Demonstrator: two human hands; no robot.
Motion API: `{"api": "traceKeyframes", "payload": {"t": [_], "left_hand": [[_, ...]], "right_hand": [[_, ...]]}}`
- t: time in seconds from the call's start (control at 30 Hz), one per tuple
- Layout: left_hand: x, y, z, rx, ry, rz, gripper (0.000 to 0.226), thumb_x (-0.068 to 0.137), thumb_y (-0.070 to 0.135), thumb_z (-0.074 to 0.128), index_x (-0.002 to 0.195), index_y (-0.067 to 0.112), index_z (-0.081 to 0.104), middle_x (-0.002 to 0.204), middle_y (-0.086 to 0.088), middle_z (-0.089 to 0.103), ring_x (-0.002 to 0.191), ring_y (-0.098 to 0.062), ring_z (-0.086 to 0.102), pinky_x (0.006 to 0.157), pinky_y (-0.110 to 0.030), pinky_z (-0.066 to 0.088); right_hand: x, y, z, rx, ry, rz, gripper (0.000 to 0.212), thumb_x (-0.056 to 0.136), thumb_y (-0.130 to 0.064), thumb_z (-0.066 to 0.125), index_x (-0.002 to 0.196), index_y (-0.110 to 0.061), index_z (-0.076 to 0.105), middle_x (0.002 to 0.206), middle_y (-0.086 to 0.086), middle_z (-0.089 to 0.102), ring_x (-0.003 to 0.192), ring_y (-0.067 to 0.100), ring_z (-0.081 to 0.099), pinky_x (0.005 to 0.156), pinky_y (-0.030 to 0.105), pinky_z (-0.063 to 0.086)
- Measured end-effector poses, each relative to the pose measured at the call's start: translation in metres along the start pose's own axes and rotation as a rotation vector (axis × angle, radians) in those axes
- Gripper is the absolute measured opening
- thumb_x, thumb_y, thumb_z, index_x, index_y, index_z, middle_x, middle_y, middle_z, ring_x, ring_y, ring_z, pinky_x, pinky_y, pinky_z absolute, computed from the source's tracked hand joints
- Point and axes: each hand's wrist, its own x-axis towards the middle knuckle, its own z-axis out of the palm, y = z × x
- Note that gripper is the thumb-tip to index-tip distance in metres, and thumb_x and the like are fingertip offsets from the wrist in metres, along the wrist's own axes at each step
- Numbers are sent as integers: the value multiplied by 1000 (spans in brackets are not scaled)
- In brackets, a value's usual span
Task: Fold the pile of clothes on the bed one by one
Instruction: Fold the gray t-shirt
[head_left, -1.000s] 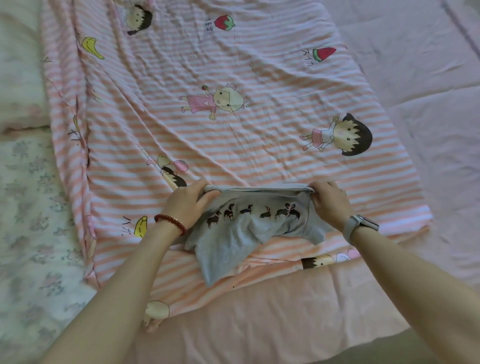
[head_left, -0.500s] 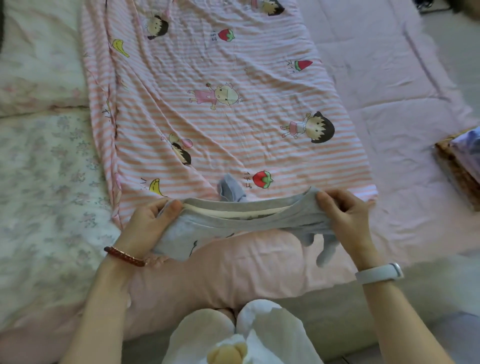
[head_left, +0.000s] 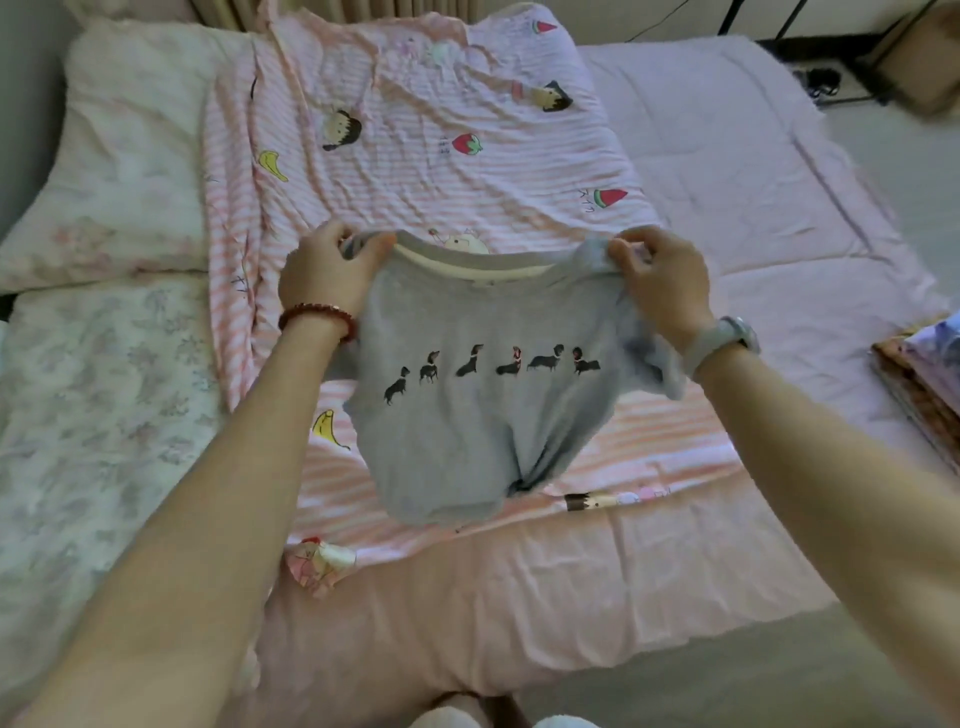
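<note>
A small grey T-shirt (head_left: 483, 415) with a row of dark dog prints across the chest hangs in the air over the bed. My left hand (head_left: 324, 273) pinches its left shoulder and my right hand (head_left: 657, 280) pinches its right shoulder. The neckline is stretched between them at the top. The hem droops, bunched and twisted at the lower right, just above the pink striped cartoon blanket (head_left: 441, 156). One sleeve dangles under my right wrist.
The striped blanket lies over a pink quilt (head_left: 753, 197) that covers the bed. A floral pillow (head_left: 119, 156) sits at the far left. A stack of folded fabric (head_left: 924, 384) rests at the right edge. The floor and cables show at the top right.
Both hands have lifted the grey shirt off the blanket and spread it by the shoulders, so its printed front now hangs flat. The view has pulled back and tilted up.
</note>
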Motion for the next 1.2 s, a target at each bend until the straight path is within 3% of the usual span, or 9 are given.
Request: {"api": "traceKeyframes", "payload": {"t": [0.13,0.27,0.57,0.67,0.73,0.9,0.97,1.1,1.2], "left_hand": [[55,-39,30,183,15,-165,47,91,40,49,131,16,44,137,-13,41,125,-33,39,103,-47,35],[3,-98,60,40,45,-249,37,91,23,53,122,3,49,128,-21,48,121,-34,43,99,-40,36],[-163,-198,135,-171,-245,-952,40,88,30,61,115,1,53,110,-7,57,104,-24,55,80,-26,37],[-172,-205,151,-95,-247,-784,20,88,23,60,78,6,55,84,-10,58,77,-28,51,62,-30,33],[-171,-194,152,-67,-135,-634,28,90,15,54,66,12,42,64,-3,47,62,-24,43,56,-33,22],[-161,-161,128,-186,52,-348,17,95,14,47,82,6,39,60,6,42,56,1,47,53,-27,22],[-157,-161,116,-137,73,-360,15,96,12,47,85,5,39,62,2,41,64,-16,44,57,-28,19],[-165,-204,110,47,-313,-614,17,95,23,48,94,7,48,85,-9,54,81,-26,49,67,-33,31],[-189,-234,115,-135,-498,-884,40,90,39,56,114,6,55,110,-2,61,100,-21,57,88,-30,44]], "right_hand": [[43,17,43,-192,-85,77,48,93,-29,50,138,-15,40,136,15,42,124,32,42,103,45,34],[-20,37,85,-35,-126,83,40,94,-17,49,132,-6,44,126,16,49,110,29,51,92,37,39],[-187,112,176,329,-438,996,43,89,-35,57,119,-7,45,104,4,54,93,22,51,77,32,39],[-191,110,194,430,-311,1012,15,86,-27,54,79,-16,49,73,-5,48,68,14,44,63,28,36],[-185,108,198,393,-185,955,28,90,-16,44,62,-14,41,60,-1,40,57,15,35,53,26,29],[-167,117,166,394,53,878,26,93,-15,35,67,-15,40,67,-2,41,70,18,41,65,27,38],[-162,126,142,414,57,823,24,96,-13,37,72,-12,41,72,0,41,74,16,40,63,20,37],[-167,146,110,239,-294,664,18,93,-17,54,105,-5,52,78,-1,49,66,6,46,51,6,40],[-190,171,110,191,-658,929,54,86,-34,63,130,-14,39,97,5,53,69,17,53,62,30,53]]}}
